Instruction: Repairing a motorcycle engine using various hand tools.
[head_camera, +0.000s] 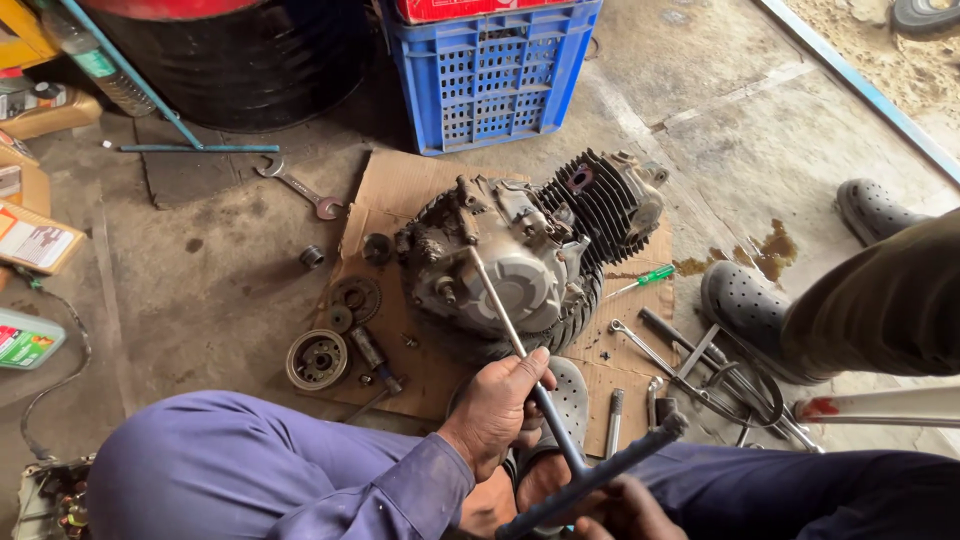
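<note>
Left hand (497, 405) was clenched round the shaft of a T-handle socket wrench (540, 395), about midway up. Right hand (625, 510) sat at the bottom edge of the frame, mostly cut off; it was under or on the crossbar of the T, but I couldn't tell whether it was gripping or just resting there.

Wrench long axis ran diagonally: crossbar low and near the body, shaft rising up and to the left, tip landing on the side cover of the motorcycle engine (530, 255). So the engine lay ahead of both hands, slightly left of the left hand, straight along the shaft line. Left hand was the nearer one to the engine; right was back at the handle end.

Engine lay on its side on a flattened cardboard sheet (400, 190) on the concrete floor, finned cylinder pointing right, cradled on what looked like an old tyre.

Loose around it:
- gears and a round clutch part (317, 359) to the left of the engine, on the cardboard edge
- green-handled screwdriver (645, 278) to the right, by the fins
- spanners and bars (690, 365) lower right
- open-end spanner (300, 187) up left on the floor
- blue plastic crate (490, 70) behind the engine

Another person's clog-shod foot (745, 310) stood at right, well apart from the hands.
</note>
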